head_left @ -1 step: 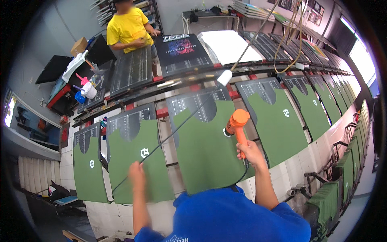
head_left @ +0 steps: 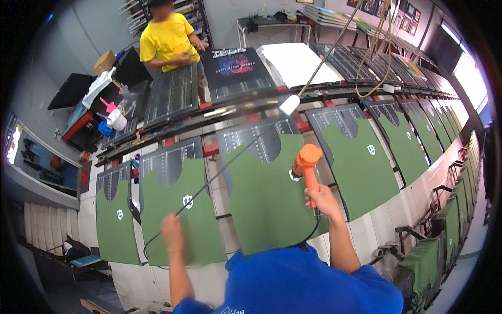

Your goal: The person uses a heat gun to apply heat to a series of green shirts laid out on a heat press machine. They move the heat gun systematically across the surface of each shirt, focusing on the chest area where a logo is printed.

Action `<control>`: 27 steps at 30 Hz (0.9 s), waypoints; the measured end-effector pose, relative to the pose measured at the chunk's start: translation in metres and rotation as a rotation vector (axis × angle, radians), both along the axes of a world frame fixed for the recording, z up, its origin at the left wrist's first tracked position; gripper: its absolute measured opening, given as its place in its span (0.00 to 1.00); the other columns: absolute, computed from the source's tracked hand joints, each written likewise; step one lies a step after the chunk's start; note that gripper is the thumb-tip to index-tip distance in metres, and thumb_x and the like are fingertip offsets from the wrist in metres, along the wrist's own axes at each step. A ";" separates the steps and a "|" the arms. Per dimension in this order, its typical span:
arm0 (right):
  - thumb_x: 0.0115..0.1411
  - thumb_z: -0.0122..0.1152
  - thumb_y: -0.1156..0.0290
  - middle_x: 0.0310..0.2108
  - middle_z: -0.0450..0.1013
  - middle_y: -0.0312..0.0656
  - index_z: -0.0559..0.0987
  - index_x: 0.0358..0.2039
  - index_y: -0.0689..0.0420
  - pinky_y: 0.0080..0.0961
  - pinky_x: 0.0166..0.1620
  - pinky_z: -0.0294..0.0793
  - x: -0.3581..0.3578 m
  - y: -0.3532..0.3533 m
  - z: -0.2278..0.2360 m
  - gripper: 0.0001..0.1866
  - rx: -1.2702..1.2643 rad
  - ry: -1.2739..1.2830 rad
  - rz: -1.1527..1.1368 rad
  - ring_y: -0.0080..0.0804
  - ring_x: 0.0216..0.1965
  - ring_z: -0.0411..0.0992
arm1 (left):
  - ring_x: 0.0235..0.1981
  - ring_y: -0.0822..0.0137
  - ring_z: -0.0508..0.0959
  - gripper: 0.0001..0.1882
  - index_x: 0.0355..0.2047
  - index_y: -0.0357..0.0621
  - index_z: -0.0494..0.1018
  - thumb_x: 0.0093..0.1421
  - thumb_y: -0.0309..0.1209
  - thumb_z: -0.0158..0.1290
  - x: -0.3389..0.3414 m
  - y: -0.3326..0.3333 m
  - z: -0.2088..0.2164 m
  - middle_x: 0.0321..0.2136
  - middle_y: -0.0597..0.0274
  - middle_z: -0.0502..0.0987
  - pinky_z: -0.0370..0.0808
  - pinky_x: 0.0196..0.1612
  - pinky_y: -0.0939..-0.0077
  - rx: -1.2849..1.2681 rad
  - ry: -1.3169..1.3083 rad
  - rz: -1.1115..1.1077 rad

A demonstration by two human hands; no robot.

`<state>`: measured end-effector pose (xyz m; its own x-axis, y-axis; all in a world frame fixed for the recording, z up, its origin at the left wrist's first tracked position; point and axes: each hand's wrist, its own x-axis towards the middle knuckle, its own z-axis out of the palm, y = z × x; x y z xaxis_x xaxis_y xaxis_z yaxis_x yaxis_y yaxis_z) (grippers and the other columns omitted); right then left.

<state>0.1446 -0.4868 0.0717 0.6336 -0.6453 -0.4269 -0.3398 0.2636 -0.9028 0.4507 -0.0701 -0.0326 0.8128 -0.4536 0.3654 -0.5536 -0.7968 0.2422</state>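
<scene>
My right hand (head_left: 321, 200) is wrapped round the handle of an orange heat gun (head_left: 310, 156). Its nozzle is over a white printed emblem (head_left: 294, 176), partly hidden, on a green fabric piece (head_left: 264, 209) laid on a dark board. To the left, my left hand (head_left: 172, 230) is closed on a dark power cable (head_left: 225, 168), though its fingers are slightly blurred. That cable slants up to a white connector (head_left: 289, 105). Below the left hand lies another green piece (head_left: 188, 238), its white shield emblem (head_left: 187, 201) uncovered.
More boards with green pieces (head_left: 361, 172) run along both sides. A dark rail (head_left: 230, 111) crosses behind them. Beyond it, a person in a yellow shirt (head_left: 166, 42) stands by a black printed garment (head_left: 238, 70). Green pieces hang on a rack (head_left: 426, 261) at right.
My left hand has shifted slightly left and down along the cable. The heat gun has dipped a little and stays over the same emblem.
</scene>
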 end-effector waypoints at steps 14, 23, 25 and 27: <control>0.59 0.59 0.67 0.27 0.71 0.37 0.71 0.42 0.63 0.22 0.30 0.74 -0.111 -0.089 -0.011 0.15 0.228 -0.134 0.174 0.23 0.24 0.72 | 0.39 0.42 0.72 0.11 0.37 0.29 0.71 0.65 0.27 0.43 -0.094 0.131 0.049 0.38 0.37 0.73 0.68 0.44 0.57 -0.040 -0.149 0.652; 0.59 0.57 0.69 0.26 0.70 0.37 0.70 0.43 0.64 0.21 0.31 0.74 -0.136 -0.151 -0.042 0.15 0.269 -0.298 0.088 0.24 0.24 0.72 | 0.43 0.43 0.72 0.10 0.41 0.35 0.73 0.61 0.25 0.46 -0.186 0.069 0.053 0.40 0.40 0.72 0.69 0.45 0.56 0.289 -0.125 0.748; 0.59 0.56 0.70 0.26 0.70 0.37 0.70 0.44 0.64 0.21 0.30 0.74 -0.134 -0.157 -0.034 0.15 0.234 -0.340 0.039 0.24 0.24 0.72 | 0.43 0.42 0.72 0.10 0.42 0.35 0.72 0.63 0.26 0.45 -0.190 0.080 0.063 0.39 0.40 0.72 0.69 0.45 0.56 0.319 -0.070 0.793; 0.59 0.55 0.70 0.25 0.70 0.37 0.70 0.43 0.63 0.21 0.30 0.74 -0.137 -0.166 -0.022 0.14 0.233 -0.339 0.027 0.24 0.24 0.71 | 0.46 0.42 0.73 0.13 0.47 0.37 0.71 0.64 0.28 0.43 -0.191 0.101 0.080 0.43 0.41 0.73 0.70 0.46 0.56 0.373 0.036 0.955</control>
